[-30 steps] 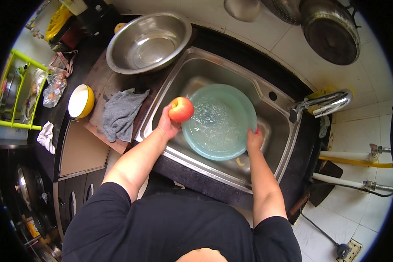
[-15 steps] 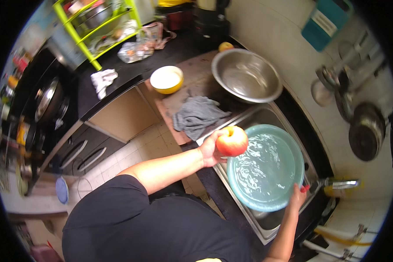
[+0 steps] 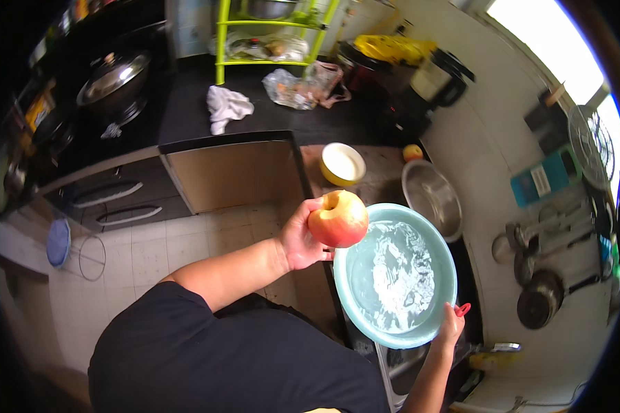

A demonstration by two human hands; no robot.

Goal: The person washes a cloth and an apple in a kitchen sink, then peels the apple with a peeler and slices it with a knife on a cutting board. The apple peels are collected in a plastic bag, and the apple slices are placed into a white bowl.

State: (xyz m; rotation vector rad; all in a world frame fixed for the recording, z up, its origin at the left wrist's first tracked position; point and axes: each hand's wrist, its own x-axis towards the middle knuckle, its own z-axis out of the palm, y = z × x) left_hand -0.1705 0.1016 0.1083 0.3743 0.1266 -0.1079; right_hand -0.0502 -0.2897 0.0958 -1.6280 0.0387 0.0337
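A red-and-yellow apple (image 3: 338, 219) with a hollow around its stem is in my left hand (image 3: 300, 237), the thumb on its near side. The lower fingers of that hand reach to the left rim of a light blue basin (image 3: 343, 303), seemingly touching it. Water with bright ripples fills the basin. My right hand (image 3: 450, 325) is closed on the basin's lower right rim. A small red looped piece (image 3: 463, 310) sticks out beside its fingers; its kind is unclear. The basin is held above the steel sink (image 3: 401, 375) and hides most of it.
Beyond the basin are a steel bowl (image 3: 430, 199), a yellow bowl with white inside (image 3: 342, 164) and another apple (image 3: 412, 152). The faucet (image 3: 496, 347) is at right. Pans and utensils (image 3: 541, 298) hang on the wall. A white cloth (image 3: 227, 109) lies on the far counter.
The view has swung, showing more of the far counter and window. The basin has risen away from the sink and moved toward the far counter, both hands moving along with it.
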